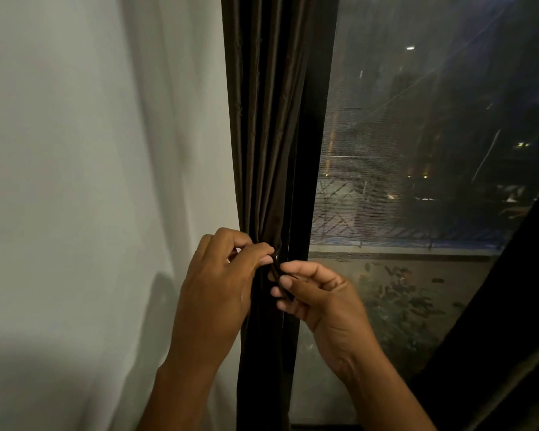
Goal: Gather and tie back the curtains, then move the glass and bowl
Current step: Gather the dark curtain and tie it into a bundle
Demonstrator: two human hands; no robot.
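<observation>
pale wall (75,150) at left; dark-framed window (433,135) at right, night outside with scattered lights

Pale wall (75,181); perhaps meshed window (417,150).

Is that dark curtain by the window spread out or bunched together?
Bunched. The dark curtain hangs in tight folds, cinched where the left hand and right hand pinch a thin tie.

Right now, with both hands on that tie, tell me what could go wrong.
1. The thin tie is only pinched by the left hand and right hand; it may slip from either grip.
2. The gathered dark curtain could then spread back over the window.
</observation>
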